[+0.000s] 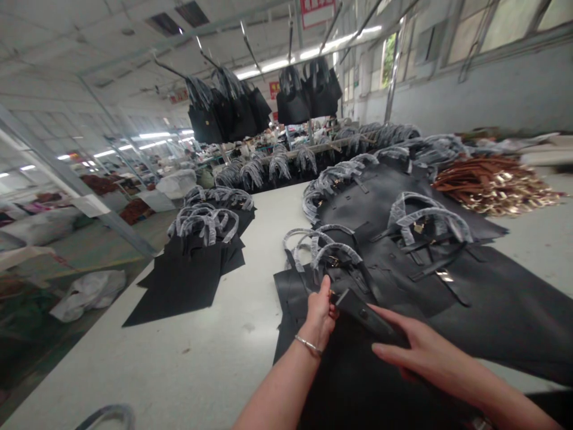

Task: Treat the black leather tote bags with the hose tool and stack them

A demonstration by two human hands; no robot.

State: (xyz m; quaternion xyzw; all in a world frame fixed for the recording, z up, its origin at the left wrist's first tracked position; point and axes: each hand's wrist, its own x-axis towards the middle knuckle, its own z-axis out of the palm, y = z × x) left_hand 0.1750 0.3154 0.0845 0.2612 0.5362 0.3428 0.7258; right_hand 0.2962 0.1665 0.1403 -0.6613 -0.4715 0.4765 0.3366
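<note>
My left hand (pixel 319 313), a bracelet at its wrist, is closed with the thumb pointing up. A speck of gold shows at its fingers, but what they grip is hidden. Close to its fingertips lies the end of a long black piece (pixel 369 319) with a round dot on it; I cannot tell its exact kind. My right hand (pixel 418 343) holds that piece between thumb and fingers. Below both hands spreads a black bag panel (pixel 353 382). Just beyond my left hand are black bags with plastic-wrapped handles (pixel 338 254) and gold fittings.
More black bags (pixel 179 275) lie stacked on the pale table (pixel 250 358) at left, others (pixel 496 298) at right. Brown straps with gold clasps (pixel 496 182) are heaped at the back right. Black bags (pixel 228 110) hang from an overhead rail. A curved wrapped handle (pixel 110 412) shows at lower left.
</note>
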